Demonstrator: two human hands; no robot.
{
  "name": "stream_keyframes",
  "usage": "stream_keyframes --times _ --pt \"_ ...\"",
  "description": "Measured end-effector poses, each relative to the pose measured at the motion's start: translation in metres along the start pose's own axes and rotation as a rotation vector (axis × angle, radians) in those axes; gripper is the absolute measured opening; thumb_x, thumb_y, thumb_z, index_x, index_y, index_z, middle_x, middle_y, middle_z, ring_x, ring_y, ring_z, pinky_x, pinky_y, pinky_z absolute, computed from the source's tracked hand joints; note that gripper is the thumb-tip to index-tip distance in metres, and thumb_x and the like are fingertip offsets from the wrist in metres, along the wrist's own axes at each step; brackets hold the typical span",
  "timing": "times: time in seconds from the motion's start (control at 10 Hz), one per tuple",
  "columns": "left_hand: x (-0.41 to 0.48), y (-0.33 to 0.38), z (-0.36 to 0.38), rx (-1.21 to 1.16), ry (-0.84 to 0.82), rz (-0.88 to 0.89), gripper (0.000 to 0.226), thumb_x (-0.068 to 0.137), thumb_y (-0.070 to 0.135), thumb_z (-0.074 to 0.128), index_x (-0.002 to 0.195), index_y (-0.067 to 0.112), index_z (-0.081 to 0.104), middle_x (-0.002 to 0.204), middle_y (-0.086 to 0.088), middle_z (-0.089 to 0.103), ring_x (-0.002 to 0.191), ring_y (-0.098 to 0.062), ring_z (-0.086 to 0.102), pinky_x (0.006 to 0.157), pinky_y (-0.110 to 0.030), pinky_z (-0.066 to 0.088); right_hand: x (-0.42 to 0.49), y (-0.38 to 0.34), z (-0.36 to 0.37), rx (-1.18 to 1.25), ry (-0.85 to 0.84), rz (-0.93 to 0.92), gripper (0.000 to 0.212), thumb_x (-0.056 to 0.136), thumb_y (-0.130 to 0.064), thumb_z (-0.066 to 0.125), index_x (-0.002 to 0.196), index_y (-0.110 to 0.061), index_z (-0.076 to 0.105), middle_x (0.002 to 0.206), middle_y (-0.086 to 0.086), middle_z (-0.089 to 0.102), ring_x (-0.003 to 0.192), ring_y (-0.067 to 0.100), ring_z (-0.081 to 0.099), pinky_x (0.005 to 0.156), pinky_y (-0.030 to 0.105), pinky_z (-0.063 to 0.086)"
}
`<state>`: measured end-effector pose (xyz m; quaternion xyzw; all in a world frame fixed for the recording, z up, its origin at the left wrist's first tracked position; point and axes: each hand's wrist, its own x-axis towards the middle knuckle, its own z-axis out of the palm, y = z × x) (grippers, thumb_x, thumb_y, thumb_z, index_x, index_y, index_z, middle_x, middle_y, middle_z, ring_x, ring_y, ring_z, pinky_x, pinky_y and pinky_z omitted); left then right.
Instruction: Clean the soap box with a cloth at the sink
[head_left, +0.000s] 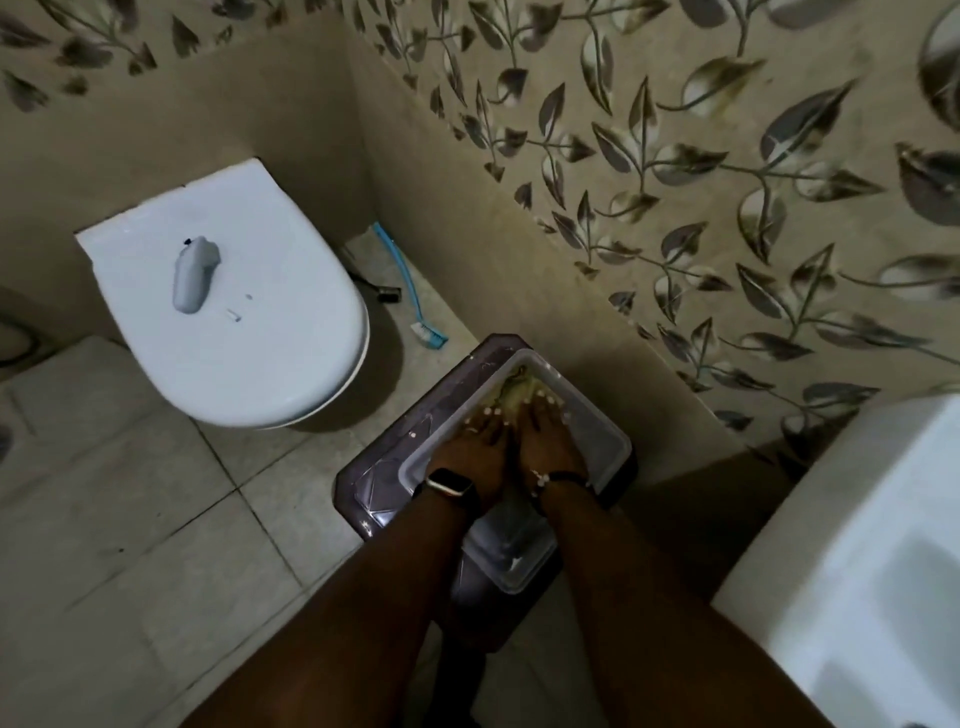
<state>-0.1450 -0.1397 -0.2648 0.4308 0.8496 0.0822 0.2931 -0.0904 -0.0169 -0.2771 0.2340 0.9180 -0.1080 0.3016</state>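
The left hand (480, 441) and the right hand (550, 436) were side by side inside a clear plastic box (615, 441), taken here to be the soap box. The box stood on a dark stool (374, 483) on the floor, well apart from the white sink (857, 545) at the right edge. Both hands lay with fingers extended, pressing a yellowish cloth (519, 388) against the far end of the box floor. Neither hand appeared clamped round the cloth, though the dim light limited certainty. Whether the box held water could not be determined. The step in hand was judged to be wiping or scrubbing the interior of the box. The next move would call for working the cloth along the near end and the walls, then carrying the box to the sink for rinsing. A grey bottle (195, 275) lay on the closed toilet lid (260, 353), and a blue brush (410, 291) lay on the floor beside it.
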Motion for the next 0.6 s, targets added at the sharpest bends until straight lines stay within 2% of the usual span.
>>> stream_keyframes --times 0.1,0.2,0.4,0.5,0.6 --pt "0.0 0.001 0.011 0.007 0.021 -0.005 0.063 0.104 0.036 0.034 0.159 0.018 0.01 0.168 -0.007 0.008 0.154 -0.026 0.009 0.123 -0.037 0.008 0.0 -0.002 0.019 -0.021 -0.027 0.041 0.066 0.108 -0.034 0.024 0.157 -0.008 -0.012 0.166 0.014 -0.016 0.154 0.03 -0.013 0.125 0.046 -0.002" --pt "0.001 0.0 0.018 -0.003 0.035 -0.001 0.065 0.102 0.038 0.037 0.159 0.019 0.011 0.167 -0.007 0.011 0.154 -0.027 0.009 0.124 -0.04 0.01 0.002 -0.003 0.022 0.003 -0.047 0.044 0.069 0.107 -0.036 0.025 0.155 -0.01 -0.016 0.165 0.012 -0.021 0.153 0.029 -0.018 0.124 0.047 -0.007" --pt "-0.002 -0.005 0.011 0.034 -0.024 0.04 0.061 0.105 0.035 0.029 0.159 0.019 0.006 0.168 -0.006 0.008 0.154 -0.026 0.008 0.123 -0.037 0.008 -0.008 0.0 0.004 0.051 -0.117 0.038 0.073 0.104 -0.043 0.03 0.156 -0.018 -0.015 0.165 0.007 -0.022 0.153 0.027 -0.02 0.122 0.048 -0.013" --pt "-0.009 -0.002 -0.019 0.06 -0.058 0.036 0.06 0.105 0.032 0.026 0.159 0.018 0.003 0.168 -0.007 0.003 0.154 -0.025 0.002 0.125 -0.043 0.009 -0.025 0.0 -0.026 0.111 -0.104 0.078 0.077 0.103 -0.052 0.031 0.157 -0.02 -0.014 0.165 0.005 -0.023 0.152 0.027 -0.021 0.121 0.05 -0.013" --pt "-0.029 0.008 -0.061 0.077 -0.028 0.047 0.066 0.104 0.032 0.03 0.159 0.015 -0.002 0.168 -0.007 -0.005 0.154 -0.027 -0.004 0.125 -0.045 0.006 -0.052 -0.007 -0.063 0.147 0.039 0.058 0.076 0.103 -0.052 0.032 0.158 -0.022 -0.011 0.166 0.006 -0.02 0.153 0.026 -0.019 0.122 0.05 -0.01"
